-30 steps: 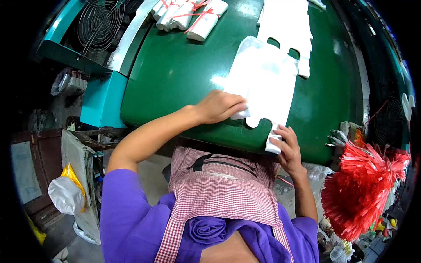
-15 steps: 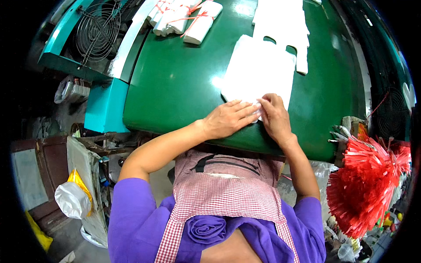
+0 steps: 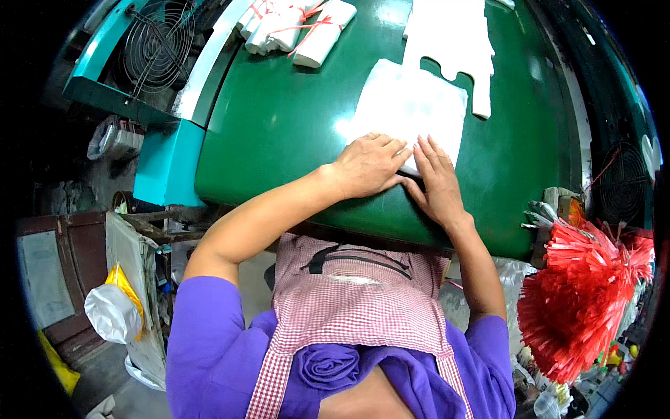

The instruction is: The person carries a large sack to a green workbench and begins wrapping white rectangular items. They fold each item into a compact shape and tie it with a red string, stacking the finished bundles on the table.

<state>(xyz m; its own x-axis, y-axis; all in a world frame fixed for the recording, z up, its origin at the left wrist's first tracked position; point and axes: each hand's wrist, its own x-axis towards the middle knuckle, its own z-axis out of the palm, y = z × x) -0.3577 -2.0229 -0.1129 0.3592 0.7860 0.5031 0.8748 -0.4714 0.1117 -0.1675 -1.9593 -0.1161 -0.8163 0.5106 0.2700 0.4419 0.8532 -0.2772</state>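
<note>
A flat white stack of what look like thin plastic bags lies on the green tabletop in front of me. My left hand rests palm down on its near left corner, fingers stretched and pointing right. Across the near right part of the stack lies my right hand, flat, with fingers pointing away and the thumb toward my left hand. Both hands are open and press on the stack, hiding its near edge. Just beyond it is a second white pile with a notched, handle-shaped edge.
White rolled bundles tied with red strips lie at the far left of the table. A thick bunch of red plastic strips hangs by the right corner. A teal metal frame and a round wire fan guard stand left.
My right hand has gone from pinching the stack's near edge to lying flat on it. My left hand has slid slightly forward. The stack's near part looks folded or flattened under my hands.
</note>
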